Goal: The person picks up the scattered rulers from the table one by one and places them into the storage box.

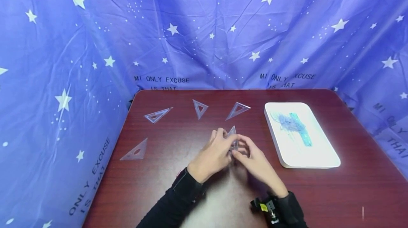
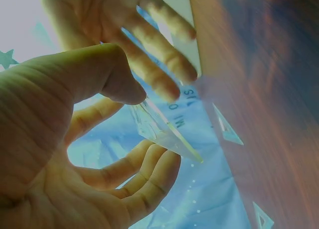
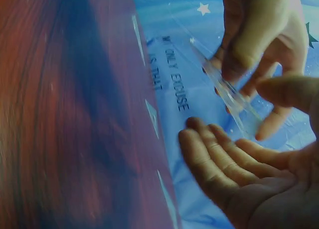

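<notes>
My left hand (image 1: 211, 153) pinches a clear plastic set square (image 2: 167, 132) between its thumb and fingers, over the middle of the table. The triangle is held up at a tilt, its tip pointing away in the head view. Close by on the right is my right hand (image 1: 255, 159). Its fingers (image 3: 219, 159) are loosely extended below the set square, and the thumb (image 3: 286, 94) is near its edge. Whether the right hand touches the plastic cannot be told. In the head view the hands partly hide the set square.
Several more clear set squares lie apart on the dark red table (image 1: 165, 182): one (image 1: 140, 153) at left, others (image 1: 158, 115) (image 1: 204, 108) (image 1: 230, 114) along the back. A white tray (image 1: 276, 143) at right holds a blue strip (image 1: 301, 130) and a bluish mesh-like thing. Starry curtains surround the table.
</notes>
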Tool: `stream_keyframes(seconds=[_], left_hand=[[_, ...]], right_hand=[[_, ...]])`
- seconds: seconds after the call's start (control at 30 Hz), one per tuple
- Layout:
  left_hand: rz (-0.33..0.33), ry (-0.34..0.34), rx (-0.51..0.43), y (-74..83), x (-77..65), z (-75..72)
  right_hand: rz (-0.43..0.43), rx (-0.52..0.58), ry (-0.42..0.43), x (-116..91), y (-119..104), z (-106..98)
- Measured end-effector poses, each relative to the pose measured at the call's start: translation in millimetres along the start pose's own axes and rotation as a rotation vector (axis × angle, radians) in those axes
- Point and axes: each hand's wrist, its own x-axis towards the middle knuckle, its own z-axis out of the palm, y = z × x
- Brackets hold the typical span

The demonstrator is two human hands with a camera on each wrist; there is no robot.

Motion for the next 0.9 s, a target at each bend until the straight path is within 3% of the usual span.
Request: stream_keyframes(seconds=[0.33,0.47,0.6,0.77,0.9], left_hand=[[-0.003,0.009,-0.016,6.9,-1.2,4.4],[-0.028,-0.019,-0.002,6.2,-1.2,4.2],[-0.06,-0.042,0.006,6.0,-0.9,1.0],[-0.085,-0.046,0.04,4.6,-2.5,-4.7],[-0.101,-0.05,0.086,-0.6,-7.3,-7.0]], right_hand=[[0.088,0.265,0.096,7,-1,9],[0.085,0.241,0.097,9,0,5],[0.022,0.197,0.075,10,1,-5],[-0.074,0.153,0.045,13,1,-25],[-0.11,0.047,0.072,15,-3,-46]])
